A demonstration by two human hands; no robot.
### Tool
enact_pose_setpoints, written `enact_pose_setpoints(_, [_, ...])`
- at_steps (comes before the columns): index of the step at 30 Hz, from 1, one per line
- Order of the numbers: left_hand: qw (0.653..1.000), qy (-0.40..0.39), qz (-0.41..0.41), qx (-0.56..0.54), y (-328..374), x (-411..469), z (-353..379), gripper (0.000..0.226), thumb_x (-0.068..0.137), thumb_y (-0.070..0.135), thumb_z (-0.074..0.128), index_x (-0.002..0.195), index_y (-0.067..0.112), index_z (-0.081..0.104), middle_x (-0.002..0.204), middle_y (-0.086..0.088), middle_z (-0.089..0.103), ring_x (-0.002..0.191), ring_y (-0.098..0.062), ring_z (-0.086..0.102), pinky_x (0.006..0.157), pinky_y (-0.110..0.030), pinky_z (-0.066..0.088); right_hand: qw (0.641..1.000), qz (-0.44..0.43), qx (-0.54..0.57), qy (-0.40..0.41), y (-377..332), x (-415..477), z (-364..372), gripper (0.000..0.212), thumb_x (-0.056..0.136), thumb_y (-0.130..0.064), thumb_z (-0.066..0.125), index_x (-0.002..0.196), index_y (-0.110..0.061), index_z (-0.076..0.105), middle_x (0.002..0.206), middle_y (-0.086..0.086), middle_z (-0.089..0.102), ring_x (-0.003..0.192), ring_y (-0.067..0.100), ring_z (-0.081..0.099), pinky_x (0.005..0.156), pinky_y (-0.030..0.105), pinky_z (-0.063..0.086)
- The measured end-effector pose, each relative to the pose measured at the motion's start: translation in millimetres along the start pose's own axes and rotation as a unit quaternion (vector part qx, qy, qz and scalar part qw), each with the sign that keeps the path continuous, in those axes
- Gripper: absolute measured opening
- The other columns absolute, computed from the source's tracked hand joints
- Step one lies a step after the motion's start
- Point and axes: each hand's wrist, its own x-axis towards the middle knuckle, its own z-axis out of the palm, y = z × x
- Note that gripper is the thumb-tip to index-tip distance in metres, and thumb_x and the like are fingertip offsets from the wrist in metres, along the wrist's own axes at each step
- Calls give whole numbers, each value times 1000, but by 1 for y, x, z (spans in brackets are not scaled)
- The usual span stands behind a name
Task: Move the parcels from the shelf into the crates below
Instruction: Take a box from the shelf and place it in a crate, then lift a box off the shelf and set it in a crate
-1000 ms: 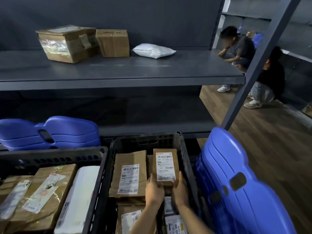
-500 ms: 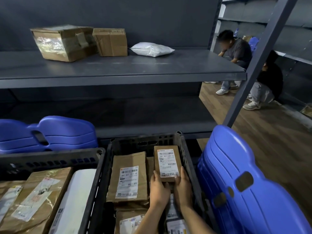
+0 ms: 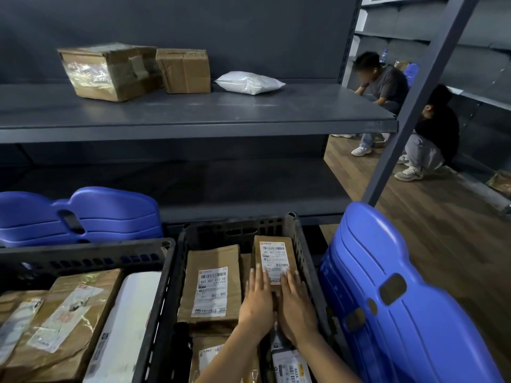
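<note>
Slippage risk: your left hand and right hand press flat, gripping nothing; the parcel under your fingertips may slide

My narrow brown parcel, white label up, lies flat in the right black crate beside a bigger labelled parcel, my fingers flat on its near end. On the grey shelf above sit a taped carton, a smaller carton and a white bag.
</note>
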Motion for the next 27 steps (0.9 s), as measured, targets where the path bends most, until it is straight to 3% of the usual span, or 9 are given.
enact_pose_setpoints(2, [994, -4, 34, 108, -3, -2, 4, 77, 98, 6, 39, 148, 2, -19, 156, -13, -27, 142, -26, -28, 120, -38, -8, 999, -30, -30, -19, 2, -3, -2, 81, 85, -34, 67, 145, 1, 26, 154, 13, 14, 144, 25, 19, 109, 35, 11])
enact_pose_setpoints(5, [975, -56, 34, 213, -9, -3, 6, 80, 99, 16, 42, 148, 2, -19, 157, -14, -25, 146, -28, -22, 119, -40, -7, 988, -41, -68, -131, 4, -8, -7, 67, 101, -25, 35, 151, -5, -5, 158, 6, -13, 146, 18, -11, 112, 30, -10])
enact_pose_setpoints(9, [962, -76, 36, 259, -7, -2, 8, 88, 97, 23, 47, 147, 2, -22, 155, -15, -28, 145, -28, -23, 119, -41, -6, 988, -69, -90, -101, 10, 0, 4, 65, 99, -27, 25, 150, -8, -11, 159, 14, 15, 147, 30, 2, 116, 31, -9])
enact_pose_setpoints(10, [960, -76, 37, 267, -7, -3, 8, 90, 97, 24, 48, 146, 1, -23, 155, -16, -29, 145, -29, -24, 119, -41, -6, 982, -95, -149, -70, 11, 3, 9, 62, 101, -29, 20, 150, -5, -9, 159, 17, 9, 146, 35, -6, 119, 36, -8])
enact_pose_setpoints(11, [959, -76, 38, 271, -6, -4, 8, 90, 97, 25, 49, 146, 1, -23, 155, -16, -29, 145, -29, -24, 119, -41, -6, 976, -107, -167, -89, 12, 2, 7, 61, 102, -31, 20, 150, -1, -4, 158, 21, 0, 144, 39, -14, 119, 42, -4])
enact_pose_setpoints(13, [962, -75, 38, 261, -5, -7, 4, 87, 98, 25, 47, 147, 1, -22, 156, -16, -28, 145, -29, -24, 119, -41, -7, 960, -111, -185, -179, 12, -6, 4, 65, 102, -34, 26, 149, 3, 2, 157, 24, -7, 144, 42, -13, 119, 49, 2])
enact_pose_setpoints(16, [969, -61, 43, 236, -2, -16, -10, 80, 99, 22, 42, 148, 1, -18, 157, -15, -24, 146, -28, -22, 119, -41, -9, 965, -116, -180, -153, 3, -8, -19, 65, 102, -30, 31, 150, -1, -2, 158, 15, -11, 147, 32, -10, 120, 43, -3])
enact_pose_setpoints(19, [973, -57, 39, 219, 1, -30, -32, 76, 99, 24, 39, 150, 2, -14, 159, -14, -19, 146, -28, -20, 118, -40, -9, 979, -87, -99, -153, -7, -9, -52, 64, 103, -28, 30, 151, -6, -5, 160, 11, -11, 148, 24, -8, 119, 36, 0])
enact_pose_setpoints(27, [985, -17, 6, 171, 20, -75, -140, 67, 102, 30, 30, 152, 1, -4, 161, -15, -4, 150, -29, -5, 122, -39, -4, 985, -109, -24, -135, -47, -3, -154, 59, 101, -27, 30, 153, -11, 5, 161, 6, 4, 149, 21, -1, 118, 34, -1])
